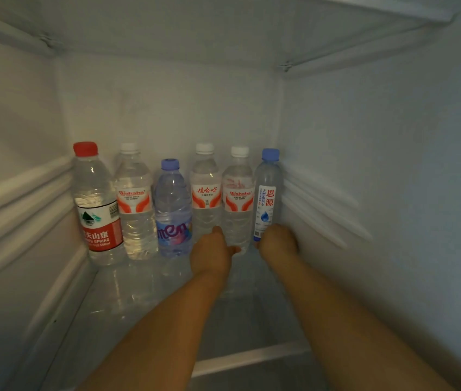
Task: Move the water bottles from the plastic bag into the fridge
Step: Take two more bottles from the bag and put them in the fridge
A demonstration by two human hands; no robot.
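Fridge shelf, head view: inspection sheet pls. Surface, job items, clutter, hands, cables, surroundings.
Surface: glass shelf, reflective.
Job's things: six bottles upright in a row at the back: red-cap bottle, three Wahaha bottles, purple-cap bottle, blue-cap bottle. No bag in view.
Clutter: nothing seen.
Hands: left hand at the bases of the two right Wahaha bottles; right hand at the blue-cap bottle's base; fingers hidden.
Cables: nothing seen.
Surroundings: white fridge walls, ribbed side rails.

Glass fridge shelf [144, 314], six upright water bottles in a row along its back, red-capped bottle [96, 204] leftmost, blue-capped bottle [266, 197] rightmost
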